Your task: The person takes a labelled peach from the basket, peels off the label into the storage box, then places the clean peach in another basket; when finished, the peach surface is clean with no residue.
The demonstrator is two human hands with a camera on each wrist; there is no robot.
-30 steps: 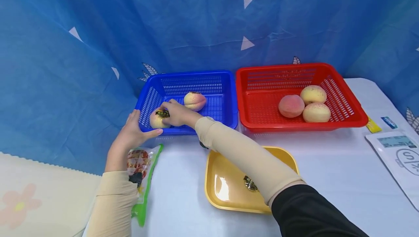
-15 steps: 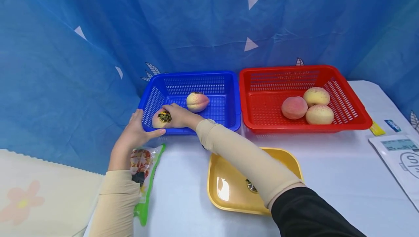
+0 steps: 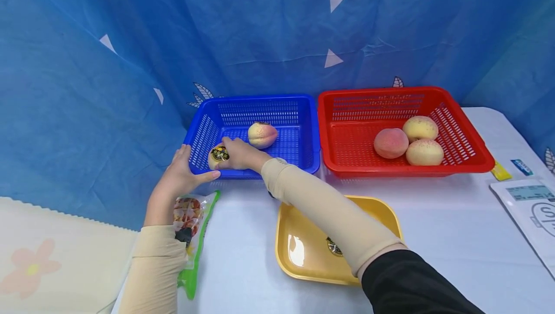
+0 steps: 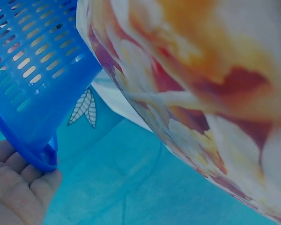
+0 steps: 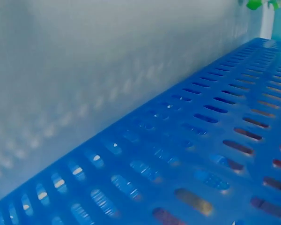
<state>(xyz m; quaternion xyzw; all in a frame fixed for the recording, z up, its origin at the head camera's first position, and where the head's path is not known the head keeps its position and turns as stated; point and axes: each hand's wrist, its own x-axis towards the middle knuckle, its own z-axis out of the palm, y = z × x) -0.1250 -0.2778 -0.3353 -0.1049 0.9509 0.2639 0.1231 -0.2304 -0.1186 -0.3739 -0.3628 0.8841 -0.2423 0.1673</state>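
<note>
My right hand [image 3: 240, 154] reaches into the front left of the blue basket [image 3: 251, 174] and holds a pale peach [image 3: 214, 159] there. A round black-and-gold sticker [image 3: 220, 153] faces up on this peach. A second, pinkish-yellow peach [image 3: 262, 135] lies behind it, towards the basket's middle. My left hand [image 3: 175, 174] rests on the basket's front left corner, fingers along the left side and thumb stretched across the front. In the left wrist view, its fingers [image 4: 46, 183] lie at the blue rim. The right wrist view shows the slotted basket wall [image 5: 210, 140], with the hand hidden.
A red basket [image 3: 386, 169] with three peaches [image 3: 391, 143] stands directly right of the blue one. Under my right forearm lies a yellow tray [image 3: 284, 237] with a sticker in it. A printed food packet [image 3: 195, 222] lies beneath my left wrist. A scale [image 3: 526, 208] is at right.
The held peach has turned so that its sticker faces up, and has shifted slightly right in the blue basket. The view has shifted a little; my left hand stays on the corner.
</note>
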